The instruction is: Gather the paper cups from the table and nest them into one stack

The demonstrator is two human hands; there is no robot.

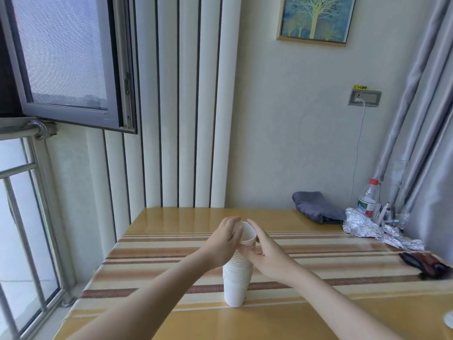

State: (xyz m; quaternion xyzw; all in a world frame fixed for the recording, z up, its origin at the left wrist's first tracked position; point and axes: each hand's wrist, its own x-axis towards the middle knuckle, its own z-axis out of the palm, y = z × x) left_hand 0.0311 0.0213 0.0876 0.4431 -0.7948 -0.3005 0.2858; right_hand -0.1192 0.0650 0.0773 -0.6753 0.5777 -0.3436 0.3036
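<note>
A tall stack of white paper cups [235,283] stands upright on the striped tablecloth [152,261] near the table's middle. Its top cup [247,234] tilts toward me and shows its open mouth. My left hand [224,244] curls around the stack's upper part from the left. From the right, my right hand [266,253] presses against the same upper cups with its fingers wrapped on them. The stack's middle is partly hidden behind both hands.
At the back right of the table lie a grey folded cloth [316,207], crumpled foil [375,229], a plastic bottle [369,200] and a dark object [426,263]. A white rim [449,320] shows at the right edge. A window and railing are on the left.
</note>
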